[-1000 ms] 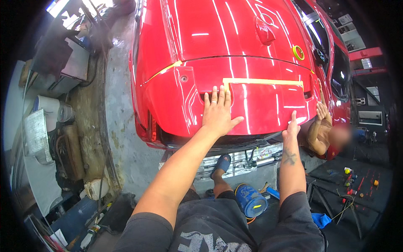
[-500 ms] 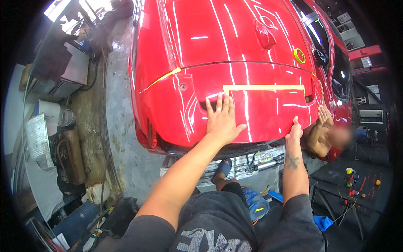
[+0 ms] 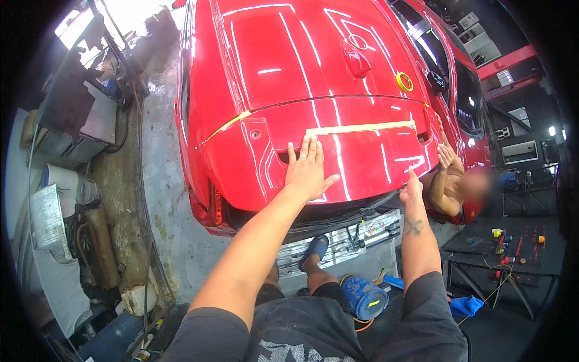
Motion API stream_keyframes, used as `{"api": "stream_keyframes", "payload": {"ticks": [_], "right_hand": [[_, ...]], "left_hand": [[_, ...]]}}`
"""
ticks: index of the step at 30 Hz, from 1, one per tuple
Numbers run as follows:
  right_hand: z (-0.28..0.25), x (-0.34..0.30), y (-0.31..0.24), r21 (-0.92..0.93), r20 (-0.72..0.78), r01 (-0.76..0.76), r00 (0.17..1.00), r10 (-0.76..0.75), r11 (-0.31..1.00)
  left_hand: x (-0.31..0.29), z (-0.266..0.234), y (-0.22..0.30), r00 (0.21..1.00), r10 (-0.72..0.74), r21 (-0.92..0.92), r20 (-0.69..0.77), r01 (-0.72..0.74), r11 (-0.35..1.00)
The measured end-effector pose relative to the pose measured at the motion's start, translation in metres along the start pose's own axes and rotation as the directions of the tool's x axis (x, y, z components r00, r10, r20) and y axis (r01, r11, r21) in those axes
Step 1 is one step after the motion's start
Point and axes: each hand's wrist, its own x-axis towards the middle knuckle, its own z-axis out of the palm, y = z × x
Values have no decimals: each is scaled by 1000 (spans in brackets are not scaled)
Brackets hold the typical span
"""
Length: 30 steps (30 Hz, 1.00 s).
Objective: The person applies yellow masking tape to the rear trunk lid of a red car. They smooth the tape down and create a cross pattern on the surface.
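Observation:
A glossy red rear spoiler panel (image 3: 362, 160) lies at the back of a red car, behind the roof (image 3: 289, 54). Yellow masking tape (image 3: 362, 128) runs across it. My left hand (image 3: 306, 171) rests flat on the panel beside a dark slot, fingers spread and tips at the tape's left end. At the panel's near right edge, my right hand (image 3: 412, 190) has its thumb on top; its other fingers are mostly hidden at the rim. Another person's hand (image 3: 446, 157) is at the panel's right side.
A roll of yellow tape (image 3: 404, 82) sits on the roof near a red fin antenna (image 3: 357, 59). By my feet stands a blue drum (image 3: 365, 298). The other person crouches at the right. Buckets (image 3: 60, 183) and parts line the left wall.
The car and panel appear shifted left and slightly down in view. My right hand's grip looks looser at the edge, while my left hand stays flat on the panel.

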Motion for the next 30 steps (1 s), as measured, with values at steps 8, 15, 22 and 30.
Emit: {"api": "stream_keyframes", "payload": {"ticks": [8, 15, 22, 30], "right_hand": [[10, 30, -16, -27, -79, 54, 995, -56, 998], [21, 27, -13, 0, -126, 4, 992, -4, 1000], [15, 21, -22, -12, -64, -12, 998, 12, 1000], [-104, -81, 7, -449, 125, -31, 987, 97, 893]], "left_hand": [[0, 10, -5, 999, 20, 19, -26, -20, 1000], [-2, 9, -2, 1000, -8, 22, -17, 8, 1000], [5, 9, 3, 1000, 16, 32, -15, -16, 999], [-56, -11, -7, 953, -213, -111, -213, 193, 975]]}}
